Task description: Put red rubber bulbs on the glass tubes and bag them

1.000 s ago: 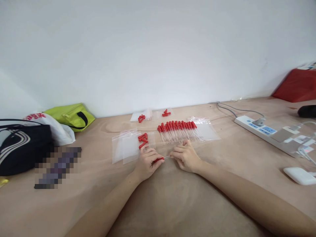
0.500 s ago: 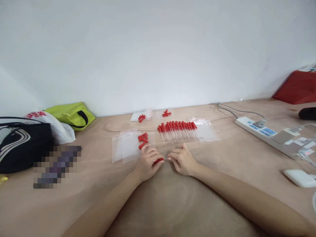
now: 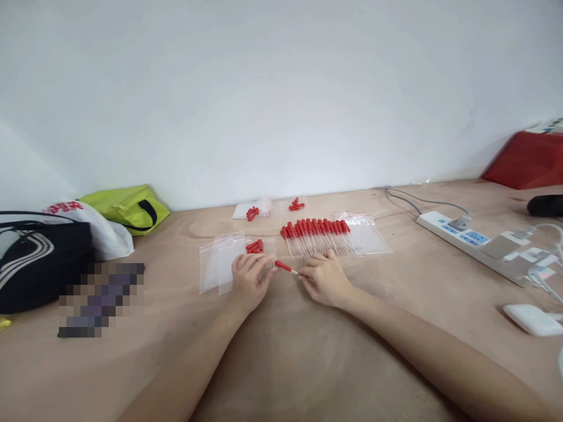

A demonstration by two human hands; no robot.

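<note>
My right hand (image 3: 326,280) pinches the thin pale stem of a small stick with a red end (image 3: 284,266); the red end points to the left. Beside that end is my left hand (image 3: 253,281), its fingers bent and parted from the thumb, with nothing visible in them. Just beyond its fingertips are loose red pieces (image 3: 254,246) on a clear zip bag (image 3: 226,269), and a few thin pale stems show there too. Several finished-looking sticks with red ends (image 3: 316,228) lie side by side in a row past my right hand, red ends toward the wall.
More red pieces (image 3: 252,213) lie on bags at the back, near another small group (image 3: 296,204). A clear zip bag (image 3: 372,234) is right of the row. A power strip (image 3: 453,231) with plugs stands right; a black bag (image 3: 44,264) and a green bag (image 3: 127,205) are left.
My left hand has come off the red end and moved left and away from me, toward the loose pieces. The stick stays in my right hand, its red end now uncovered.
</note>
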